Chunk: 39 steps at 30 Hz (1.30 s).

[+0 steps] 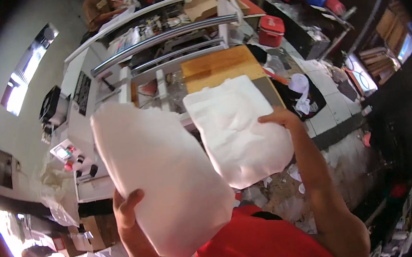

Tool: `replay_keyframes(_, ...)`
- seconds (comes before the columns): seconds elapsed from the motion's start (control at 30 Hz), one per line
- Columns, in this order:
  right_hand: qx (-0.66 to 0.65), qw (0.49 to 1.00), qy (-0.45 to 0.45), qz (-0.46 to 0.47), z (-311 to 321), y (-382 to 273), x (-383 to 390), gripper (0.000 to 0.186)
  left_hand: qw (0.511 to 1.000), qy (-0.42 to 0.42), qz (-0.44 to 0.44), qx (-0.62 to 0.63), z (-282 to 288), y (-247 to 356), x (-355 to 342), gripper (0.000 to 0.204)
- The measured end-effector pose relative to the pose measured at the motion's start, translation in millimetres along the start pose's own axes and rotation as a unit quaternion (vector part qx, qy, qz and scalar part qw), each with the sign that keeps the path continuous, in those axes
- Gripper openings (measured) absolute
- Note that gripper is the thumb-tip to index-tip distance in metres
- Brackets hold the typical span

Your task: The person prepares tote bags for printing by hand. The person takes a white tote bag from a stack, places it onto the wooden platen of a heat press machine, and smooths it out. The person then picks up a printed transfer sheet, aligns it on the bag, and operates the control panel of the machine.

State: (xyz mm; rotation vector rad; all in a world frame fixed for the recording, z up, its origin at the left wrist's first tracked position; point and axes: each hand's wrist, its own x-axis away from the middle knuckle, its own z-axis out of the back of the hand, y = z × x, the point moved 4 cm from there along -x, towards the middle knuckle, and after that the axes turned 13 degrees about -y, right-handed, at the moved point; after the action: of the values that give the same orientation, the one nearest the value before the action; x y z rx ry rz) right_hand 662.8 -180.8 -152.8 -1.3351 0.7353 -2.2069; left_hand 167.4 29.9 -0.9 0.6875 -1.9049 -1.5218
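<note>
My left hand (pixel 127 210) grips a large stack of thin white sheets (pixel 166 177) by its left edge, thumb on top, tilted across the lower middle of the view. My right hand (pixel 277 119) pinches a smaller, crumpled white piece (pixel 236 130), perhaps fabric or padding, by its right edge. That piece lies over or just above the near part of a wooden board (pixel 217 65) on a white machine frame (pixel 77 76) with metal rollers (pixel 162 33). My red shirt shows below both hands.
A machine panel with buttons (pixel 72 158) is at left. A person (pixel 98 12) is at upper left beyond the frame. A red bucket (pixel 271 30), dark cabinet (pixel 306 32) and dark bag with white cloth (pixel 305 99) stand or lie at right. Paper scraps litter the floor.
</note>
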Motion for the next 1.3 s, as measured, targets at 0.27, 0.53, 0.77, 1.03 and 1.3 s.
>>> replay_keyframes(0.27,0.066,0.930,0.068,0.355,12,-190,141,0.085,0.999,-0.032,-0.005,0.027,-11,10,-23,0.060)
replay_keyframes(0.53,-0.166,0.818,0.110,0.539,68,-273,302,0.056,0.991,-0.121,-0.060,-0.007,-34,19,-74,0.064)
replay_keyframes(0.77,-0.321,0.874,0.133,0.340,61,-151,197,0.069,0.979,-0.173,-0.048,0.096,-79,-53,-151,0.061)
replay_keyframes(1.03,-0.227,0.962,-0.005,0.153,-52,11,67,0.068,0.961,-0.170,0.147,0.161,-83,-266,-176,0.060)
replay_keyframes(1.3,-0.214,0.959,0.097,0.161,-91,86,27,0.076,0.947,-0.209,0.144,0.194,-89,-247,-151,0.076)
